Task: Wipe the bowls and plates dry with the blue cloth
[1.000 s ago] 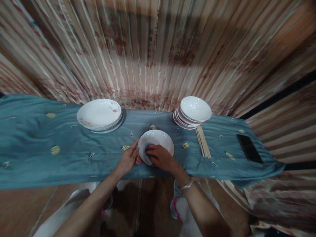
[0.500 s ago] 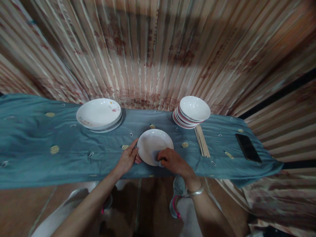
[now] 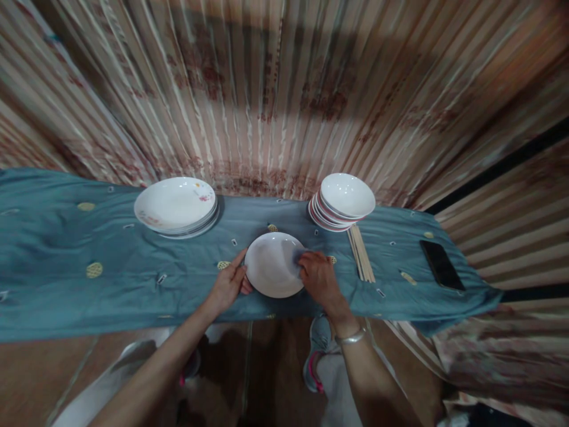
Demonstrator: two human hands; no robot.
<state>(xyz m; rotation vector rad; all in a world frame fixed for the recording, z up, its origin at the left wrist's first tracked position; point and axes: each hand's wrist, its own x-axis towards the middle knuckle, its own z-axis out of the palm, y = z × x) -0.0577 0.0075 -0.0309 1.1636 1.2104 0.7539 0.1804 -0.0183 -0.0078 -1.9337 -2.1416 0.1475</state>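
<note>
A round white plate (image 3: 272, 267) is in the middle of the head view, over the front part of the cloth-covered table. My left hand (image 3: 229, 286) grips its left rim, thumb along the edge and fingers curled beneath. On the opposite side, my right hand (image 3: 317, 276) is closed, its curled fingers against the right side of the plate's upper face. Whatever lies under those fingers, if anything, is hidden. A silver bangle (image 3: 351, 336) circles the right wrist.
Behind to the left stands a stack of flowered plates (image 3: 175, 204); behind to the right, stacked bowls (image 3: 347, 197). Chopsticks (image 3: 361, 255) lie beside the bowls, and a black phone (image 3: 441, 265) farther right. A pleated curtain (image 3: 258, 107) hangs behind the table (image 3: 120, 296).
My right hand has moved from the plate's near-right edge up and outward along its right side. My left hand keeps its hold on the left rim.
</note>
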